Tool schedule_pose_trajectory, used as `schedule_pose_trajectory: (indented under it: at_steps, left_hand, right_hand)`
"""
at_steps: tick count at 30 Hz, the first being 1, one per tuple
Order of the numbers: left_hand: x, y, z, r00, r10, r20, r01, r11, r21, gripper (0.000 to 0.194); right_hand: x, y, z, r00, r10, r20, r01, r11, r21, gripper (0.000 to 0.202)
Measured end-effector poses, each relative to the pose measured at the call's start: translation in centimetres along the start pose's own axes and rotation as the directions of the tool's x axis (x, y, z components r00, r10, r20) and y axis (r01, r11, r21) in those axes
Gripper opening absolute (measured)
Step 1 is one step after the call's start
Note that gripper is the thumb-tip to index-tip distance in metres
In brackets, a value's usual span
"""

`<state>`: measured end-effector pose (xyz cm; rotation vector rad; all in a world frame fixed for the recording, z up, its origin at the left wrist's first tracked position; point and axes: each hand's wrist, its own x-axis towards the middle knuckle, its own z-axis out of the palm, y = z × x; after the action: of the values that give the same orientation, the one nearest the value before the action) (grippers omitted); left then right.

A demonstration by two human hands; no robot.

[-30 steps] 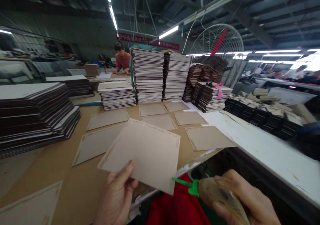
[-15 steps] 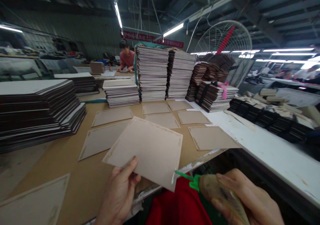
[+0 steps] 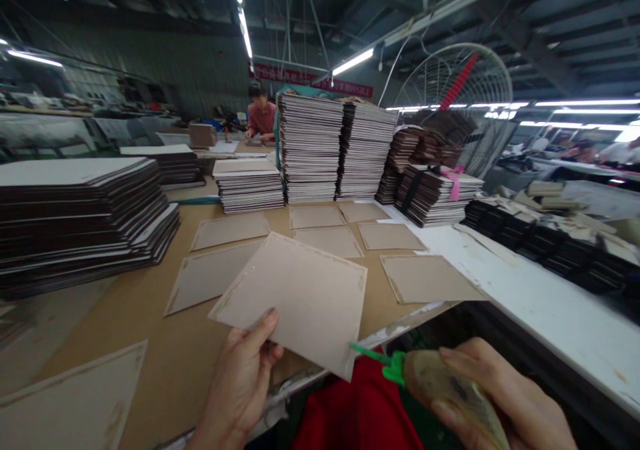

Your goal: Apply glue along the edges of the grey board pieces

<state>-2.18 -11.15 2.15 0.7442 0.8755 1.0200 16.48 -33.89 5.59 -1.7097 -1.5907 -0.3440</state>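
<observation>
My left hand (image 3: 245,377) grips a beige cardboard panel (image 3: 300,297) by its near edge, thumb on top, and holds it tilted above the table's front edge. Streaks of glue run along the panel's left, far and right borders. In my right hand (image 3: 500,397) is a glue bottle (image 3: 445,383) with a green nozzle (image 3: 373,353). The nozzle tip is at the panel's right edge, near its closest corner; whether it touches cannot be made out. Similar panels, such as one at the right (image 3: 433,278) and one at lower left (image 3: 75,397), lie on the brown tabletop (image 3: 170,363).
Tall stacks of boards (image 3: 310,150) stand at the back, with a dark-edged stack (image 3: 85,217) at left. To the right runs a white table (image 3: 540,310) beside black bundles (image 3: 550,237). A fan (image 3: 455,83) and a co-worker (image 3: 261,117) are farther back.
The view has shifted slightly, moving the background a little to the right. The glue bottle's tip has stayed near the panel's right edge, and both hands keep their hold.
</observation>
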Motion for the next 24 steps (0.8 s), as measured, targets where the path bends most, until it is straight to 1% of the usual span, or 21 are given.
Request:
schedule_pose_trajectory:
  at_steps: [4, 9, 11, 13, 14, 15, 19, 22, 24]
  left_hand:
    - [-0.2, 0.0, -0.3, 1.000, -0.011, 0.017, 0.011, 1.000, 0.023, 0.053]
    - [-0.1, 0.0, -0.7, 1.000, -0.004, 0.014, 0.004, 0.999, 0.036, 0.052]
    - [0.0, 0.0, -0.7, 1.000, -0.009, 0.010, 0.009, 0.999, 0.035, 0.053]
    - [0.0, 0.0, -0.6, 1.000, -0.021, 0.007, 0.021, 0.999, 0.034, 0.055]
    - [-0.1, 0.0, -0.5, 1.000, -0.028, 0.004, 0.028, 0.999, 0.035, 0.056]
    - [-0.1, 0.0, -0.5, 0.999, -0.035, 0.000, 0.035, 0.999, 0.038, 0.056]
    - [-0.1, 0.1, -0.7, 0.999, -0.043, -0.029, 0.044, 0.998, 0.047, 0.058]
    - [-0.1, 0.2, -0.8, 0.998, -0.051, -0.041, 0.053, 0.998, 0.046, 0.062]
    - [-0.1, 0.2, -0.7, 0.997, -0.054, -0.046, 0.056, 0.998, 0.041, 0.063]
  right_hand:
    - [0.5, 0.5, 0.4, 0.998, 0.034, -0.043, -0.034, 0.999, -0.004, 0.024]
    - [0.5, 0.4, 0.3, 0.997, -0.069, 0.042, 0.069, 0.998, -0.005, 0.025]
    - [0.5, 0.4, 0.2, 0.999, -0.023, 0.023, 0.023, 1.000, -0.002, 0.024]
    - [0.5, 0.4, 0.3, 0.998, 0.061, -0.030, -0.061, 0.998, -0.003, 0.021]
    - [0.6, 0.4, 0.4, 0.995, 0.084, -0.047, -0.084, 0.996, -0.002, 0.020]
    - [0.6, 0.4, 0.5, 0.995, 0.086, -0.055, -0.086, 0.996, 0.000, 0.020]
    - [0.3, 0.6, 0.9, 0.999, 0.033, 0.021, -0.033, 0.999, 0.014, 0.022]
    - [0.1, 0.7, 1.0, 0.996, 0.088, -0.008, -0.088, 0.996, 0.004, 0.024]
    - [0.2, 0.6, 1.1, 0.994, 0.108, -0.004, -0.108, 0.993, 0.037, 0.021]
